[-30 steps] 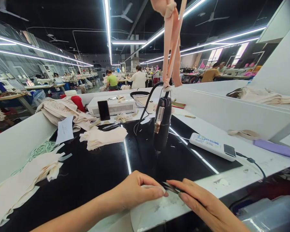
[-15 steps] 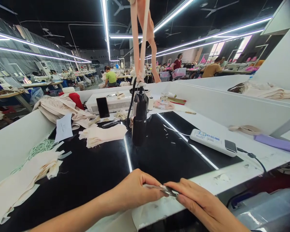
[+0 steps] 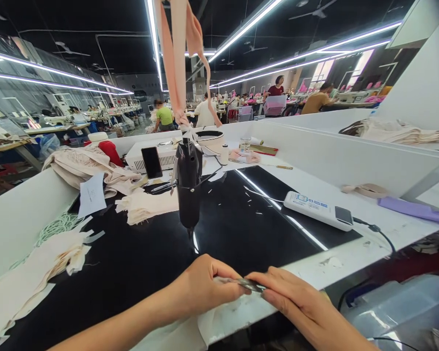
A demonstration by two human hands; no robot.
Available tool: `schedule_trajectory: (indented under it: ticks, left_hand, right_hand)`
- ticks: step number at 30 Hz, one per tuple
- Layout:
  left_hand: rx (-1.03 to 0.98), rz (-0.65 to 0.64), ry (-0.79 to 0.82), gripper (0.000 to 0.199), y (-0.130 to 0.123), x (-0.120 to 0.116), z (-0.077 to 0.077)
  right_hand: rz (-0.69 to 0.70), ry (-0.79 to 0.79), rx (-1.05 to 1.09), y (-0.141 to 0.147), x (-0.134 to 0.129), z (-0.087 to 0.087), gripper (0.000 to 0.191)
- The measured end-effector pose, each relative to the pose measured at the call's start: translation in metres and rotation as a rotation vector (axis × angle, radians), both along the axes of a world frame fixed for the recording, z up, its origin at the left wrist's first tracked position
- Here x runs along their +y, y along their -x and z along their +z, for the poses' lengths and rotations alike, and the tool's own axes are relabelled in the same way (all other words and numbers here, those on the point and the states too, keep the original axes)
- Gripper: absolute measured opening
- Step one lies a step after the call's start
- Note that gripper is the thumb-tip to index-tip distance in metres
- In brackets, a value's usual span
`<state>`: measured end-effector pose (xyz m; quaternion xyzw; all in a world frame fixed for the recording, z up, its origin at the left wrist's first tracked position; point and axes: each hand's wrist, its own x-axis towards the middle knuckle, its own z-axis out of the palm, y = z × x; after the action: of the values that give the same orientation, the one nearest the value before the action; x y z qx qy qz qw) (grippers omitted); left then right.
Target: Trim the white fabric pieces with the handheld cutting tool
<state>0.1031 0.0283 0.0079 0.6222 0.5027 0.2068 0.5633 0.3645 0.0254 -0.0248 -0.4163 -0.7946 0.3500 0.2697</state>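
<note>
Just over the front edge of the worktop (image 3: 106, 273), my left hand (image 3: 208, 287) pinches one end of a small shiny metal piece (image 3: 253, 284). The fingers of my right hand (image 3: 292, 292) are closed on its other end. What kind of piece it is I cannot make out, since fingertips cover both ends. In front of my hands hangs a black cylindrical tool (image 3: 189, 190), tied to pink fabric strips (image 3: 179, 63). Pale cloth (image 3: 183, 331) lies below my left forearm.
Stacked cream fabric pieces (image 3: 32, 273) and green cord (image 3: 60, 226) lie left. A phone (image 3: 151, 162) leans on a white vented box (image 3: 135, 158) behind. A white corded device (image 3: 314, 209) sits right, near purple cloth (image 3: 411, 209). People work at machines beyond the low partition.
The hanging black tool has swung left and turned, along with its pink strips. My hands keep their grip on the metal piece, which has tilted slightly. The view has shifted a little.
</note>
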Motion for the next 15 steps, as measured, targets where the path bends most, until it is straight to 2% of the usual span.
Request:
schedule_trajectory:
  ticks: [5, 11, 15]
  left_hand:
    - [0.0, 0.014, 0.019, 0.048, -0.0018, 0.0011, -0.0018]
    - [-0.07, 0.023, 0.036, 0.042, -0.0018, 0.0021, -0.0035]
    - [-0.087, 0.023, 0.038, 0.041, -0.0022, 0.0014, -0.0035]
  right_hand:
    - [0.004, 0.018, -0.018, -0.0012, 0.0001, 0.0029, 0.067]
    - [-0.018, 0.044, -0.008, -0.0021, -0.0028, 0.0001, 0.064]
    - [-0.037, 0.021, 0.015, -0.0002, -0.0027, 0.0002, 0.069]
